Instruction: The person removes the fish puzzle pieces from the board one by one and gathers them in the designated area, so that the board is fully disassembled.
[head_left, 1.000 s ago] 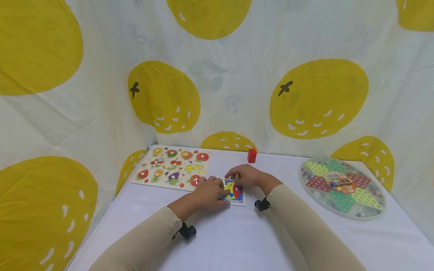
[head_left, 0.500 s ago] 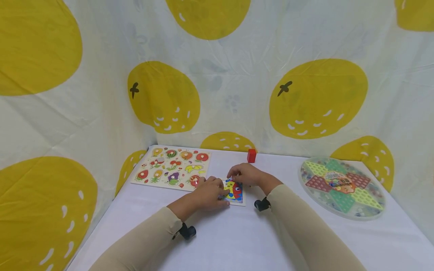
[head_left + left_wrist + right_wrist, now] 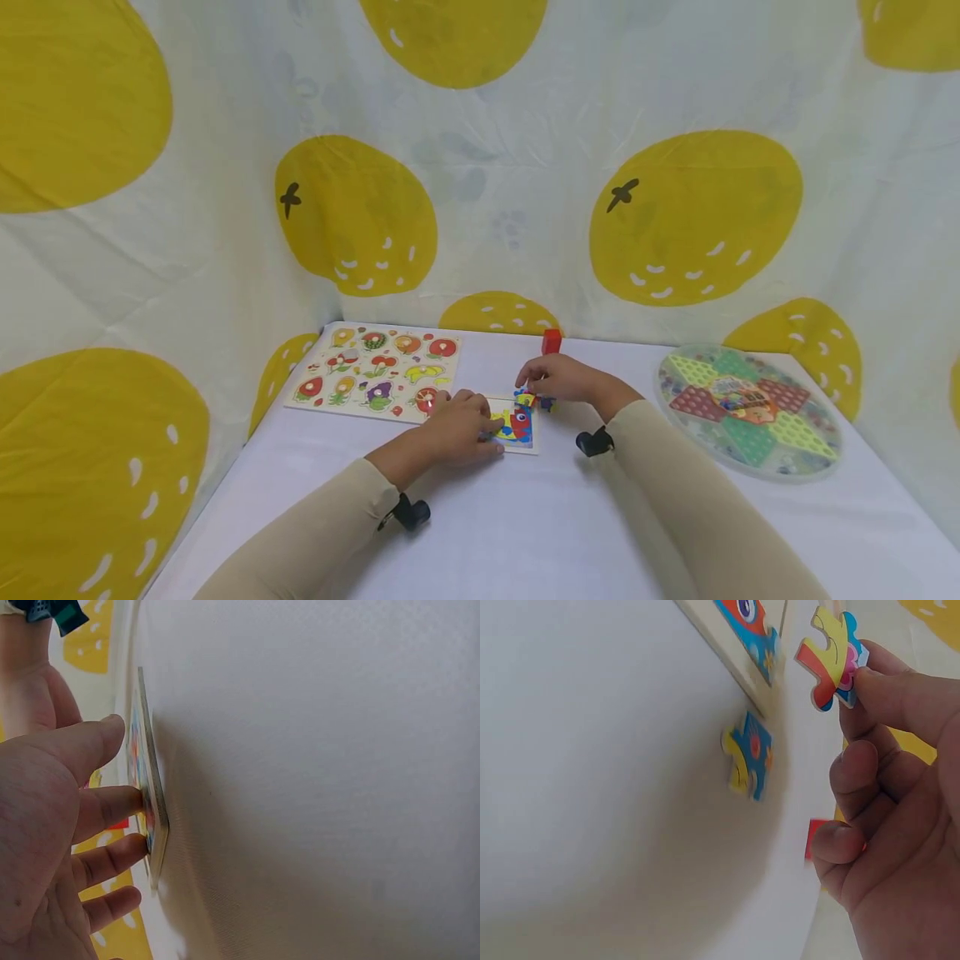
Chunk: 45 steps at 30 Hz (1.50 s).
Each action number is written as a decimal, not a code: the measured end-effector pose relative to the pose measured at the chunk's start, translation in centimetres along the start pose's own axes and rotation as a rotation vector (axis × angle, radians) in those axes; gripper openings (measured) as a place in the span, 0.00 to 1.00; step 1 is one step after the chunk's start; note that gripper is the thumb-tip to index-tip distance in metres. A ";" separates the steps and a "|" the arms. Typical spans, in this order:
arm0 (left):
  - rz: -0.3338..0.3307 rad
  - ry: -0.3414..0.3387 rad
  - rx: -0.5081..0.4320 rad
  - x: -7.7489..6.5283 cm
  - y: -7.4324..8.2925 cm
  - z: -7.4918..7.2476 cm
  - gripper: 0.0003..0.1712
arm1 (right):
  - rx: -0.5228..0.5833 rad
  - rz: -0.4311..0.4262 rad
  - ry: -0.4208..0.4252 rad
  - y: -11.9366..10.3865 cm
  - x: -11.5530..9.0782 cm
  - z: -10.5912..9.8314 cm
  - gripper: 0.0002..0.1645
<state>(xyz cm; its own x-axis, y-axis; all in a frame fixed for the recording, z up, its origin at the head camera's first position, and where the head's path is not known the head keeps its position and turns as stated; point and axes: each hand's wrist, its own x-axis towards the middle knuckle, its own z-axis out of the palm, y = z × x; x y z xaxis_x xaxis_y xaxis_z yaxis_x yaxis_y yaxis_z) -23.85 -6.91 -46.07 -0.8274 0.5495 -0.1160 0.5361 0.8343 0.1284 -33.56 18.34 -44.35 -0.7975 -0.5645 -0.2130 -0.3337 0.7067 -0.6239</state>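
Observation:
A small jigsaw board (image 3: 525,451) with a red, yellow and blue fish picture lies flat in the middle of the table. My left hand (image 3: 459,429) rests its fingertips on the board's left part; the left wrist view shows these fingers (image 3: 112,802) spread, the middle ones touching the board's edge. Between thumb and forefinger, my right hand (image 3: 562,379) pinches a jigsaw piece (image 3: 829,660), yellow, red and blue, above the board's upper right corner. A second jigsaw piece (image 3: 750,757), mostly blue with yellow, lies on the cloth just off that corner, partly below the right hand.
A fruit peg puzzle board (image 3: 375,371) lies at the back left. Behind the right hand stands a red block (image 3: 552,341). A round, clear-lidded Chinese checkers set (image 3: 750,408) occupies the right side. A curtain with yellow fruit prints (image 3: 697,217) surrounds the table's back and sides.
My right hand has lifted a jigsaw piece and shifted a little to the right, uncovering the board's upper right part. The left hand has stayed on the board. The view has turned slightly right.

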 end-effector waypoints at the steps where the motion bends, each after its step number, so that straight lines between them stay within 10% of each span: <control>1: 0.000 0.000 -0.003 -0.1 0.0 -0.1 0.33 | -0.006 0.006 0.002 0.1 -0.2 -0.2 0.11; 23: 0.001 0.006 0.000 0.3 -0.6 0.4 0.33 | -0.005 0.243 -0.020 4.6 -2.4 -2.1 0.10; 45: 0.010 0.068 0.053 0.0 -0.2 1.7 0.33 | -0.004 0.224 0.048 5.8 -3.5 -2.1 0.07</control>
<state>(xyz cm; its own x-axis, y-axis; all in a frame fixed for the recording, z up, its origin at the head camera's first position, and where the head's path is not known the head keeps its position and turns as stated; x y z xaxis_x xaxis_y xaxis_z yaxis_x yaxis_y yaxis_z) -23.71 -7.03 -47.79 -0.8306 0.5548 -0.0476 0.5508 0.8311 0.0763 -33.77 25.31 -45.65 -0.8746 -0.3729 -0.3099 -0.1478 0.8138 -0.5621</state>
